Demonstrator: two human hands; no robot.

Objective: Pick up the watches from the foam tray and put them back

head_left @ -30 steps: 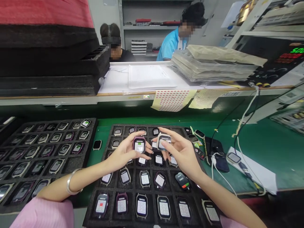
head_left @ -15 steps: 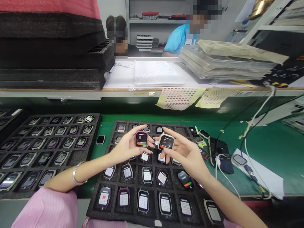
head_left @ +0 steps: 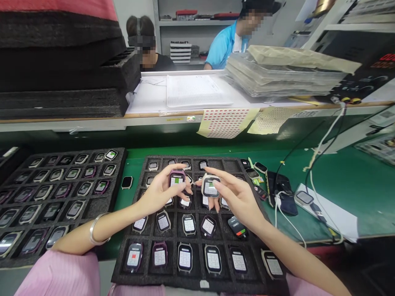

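Observation:
My left hand (head_left: 161, 187) is closed around a purple smartwatch (head_left: 177, 178), its thumb lying over the lower part of the screen. A silver smartwatch (head_left: 210, 187) is in my right hand (head_left: 239, 197), with the thumb pressed on the right side of its display. Both screens face me and show a pale grid with a green patch. The two watches are side by side, a little apart, above a black foam tray (head_left: 197, 234). In its compartments sit several watch bodies, most with white lit grids; one dark watch (head_left: 237, 227) shows red and green buttons.
On the left lies a second foam tray (head_left: 101, 205) of watches, with a single watch (head_left: 126, 182) between the trays. Right of them are a black pouch (head_left: 282, 193), cables and a watch (head_left: 305, 197) on white paper. Stacked foam trays (head_left: 61, 61) and two people are beyond.
Both held watches' screens have switched from dark pages with red and green buttons to pale grids with green. My thumbs have moved onto the displays. The whole view has shifted slightly.

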